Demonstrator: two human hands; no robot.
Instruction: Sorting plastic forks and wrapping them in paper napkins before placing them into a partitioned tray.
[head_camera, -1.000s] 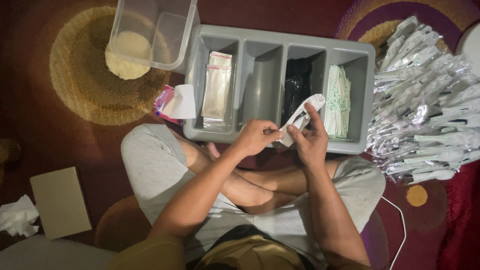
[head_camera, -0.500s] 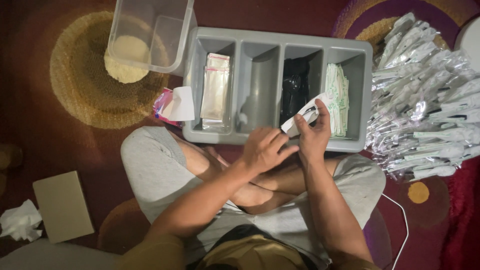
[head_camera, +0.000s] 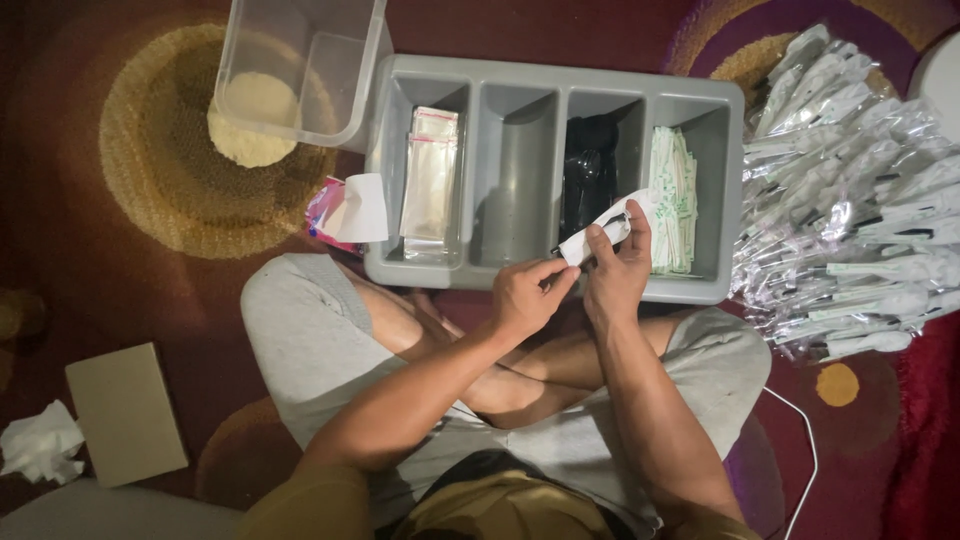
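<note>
I sit cross-legged in front of a grey four-compartment tray (head_camera: 385, 200). My right hand (head_camera: 622, 270) grips a white paper napkin (head_camera: 598, 234) wrapped around a black utensil, just above the tray's near wall. My left hand (head_camera: 527, 297) pinches the napkin's lower left end. The tray's compartments hold clear plastic bags (head_camera: 430, 180), nothing in the second, black plastic cutlery (head_camera: 590, 170), and white-and-green paper packets (head_camera: 673, 195).
A big pile of silvery wrapped packets (head_camera: 860, 210) lies to the right. A clear plastic tub (head_camera: 295, 65) with pale contents stands at the tray's far left corner. A pink packet with white paper (head_camera: 350, 210), a cardboard piece (head_camera: 125, 415), a crumpled tissue (head_camera: 40, 445) and a white cable (head_camera: 805, 455) lie on the patterned rug.
My left hand dropped below the napkin and has come back up to pinch its lower end. My right hand keeps hold of the napkin and has shifted slightly right.
</note>
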